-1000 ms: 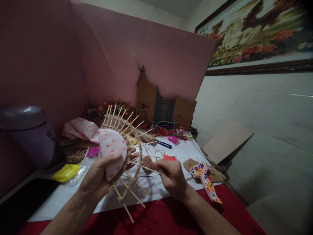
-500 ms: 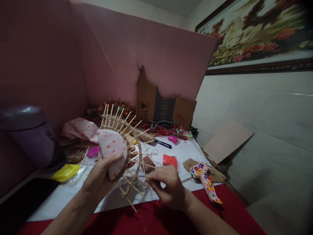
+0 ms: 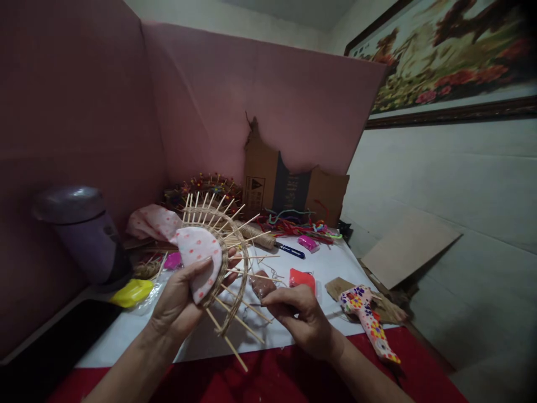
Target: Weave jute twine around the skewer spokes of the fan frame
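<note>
Framed picture [image 3: 440, 67] on the pale wall [image 3: 428, 168]

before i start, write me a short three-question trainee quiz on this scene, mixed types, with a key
1. True or false: the left hand grips the dotted panel.
2. Which thing overlaps the brown scrap on the right?
A) yellow packet
B) flower-patterned gun-shaped tool
C) blue cutter
3. Which of the hands is nearer the orange packet?

Key: 1. True. 2. B. 3. The right hand.
</note>
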{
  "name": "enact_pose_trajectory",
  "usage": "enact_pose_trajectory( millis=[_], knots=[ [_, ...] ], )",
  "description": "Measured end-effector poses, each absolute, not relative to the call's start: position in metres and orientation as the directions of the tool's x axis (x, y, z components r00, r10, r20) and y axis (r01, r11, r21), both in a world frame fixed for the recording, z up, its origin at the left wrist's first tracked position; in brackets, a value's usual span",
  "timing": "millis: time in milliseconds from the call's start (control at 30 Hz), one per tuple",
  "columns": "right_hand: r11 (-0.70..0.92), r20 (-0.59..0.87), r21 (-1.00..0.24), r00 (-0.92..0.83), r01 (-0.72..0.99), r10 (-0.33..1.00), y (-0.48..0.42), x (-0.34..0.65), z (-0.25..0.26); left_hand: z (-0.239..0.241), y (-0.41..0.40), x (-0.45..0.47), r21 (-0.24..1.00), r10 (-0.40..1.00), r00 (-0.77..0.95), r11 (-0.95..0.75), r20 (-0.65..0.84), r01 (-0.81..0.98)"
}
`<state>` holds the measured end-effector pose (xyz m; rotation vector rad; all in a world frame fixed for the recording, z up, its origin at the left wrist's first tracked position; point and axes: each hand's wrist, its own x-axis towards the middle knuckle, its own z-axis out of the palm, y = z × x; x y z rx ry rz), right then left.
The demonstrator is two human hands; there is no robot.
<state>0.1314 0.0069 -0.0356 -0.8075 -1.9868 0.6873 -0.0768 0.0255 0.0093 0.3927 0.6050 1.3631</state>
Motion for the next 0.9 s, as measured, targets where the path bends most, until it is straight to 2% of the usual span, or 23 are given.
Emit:
enact_pose_trajectory(
  millis=[333,533,767,900],
  knots=[
    [0.637,0.491,-0.729,-0.459,0.249,0.741,0.011,0.122,-0.035,0.007,0.02,-0.072,0.599,0.968,0.141,0.239,-0.207,-0.764],
    [0.619,0.461,-0.701,-0.439,0.353,0.772,0.009,0.121,-0.035,0.006,0.019,-0.071,0.586,0.968,0.153,0.242,-0.198,-0.773],
    [0.665,0.525,-0.67,-0.422,0.331,0.739,0.013,0.121,-0.042,0.004,0.021,-0.069,0.573,0.969,0.152,0.238,-0.196,-0.784],
    [0.676,0.541,-0.692,-0.438,0.254,0.718,0.014,0.12,-0.046,0.003,0.02,-0.07,0.557,0.96,0.191,0.276,-0.206,-0.784]
  ],
)
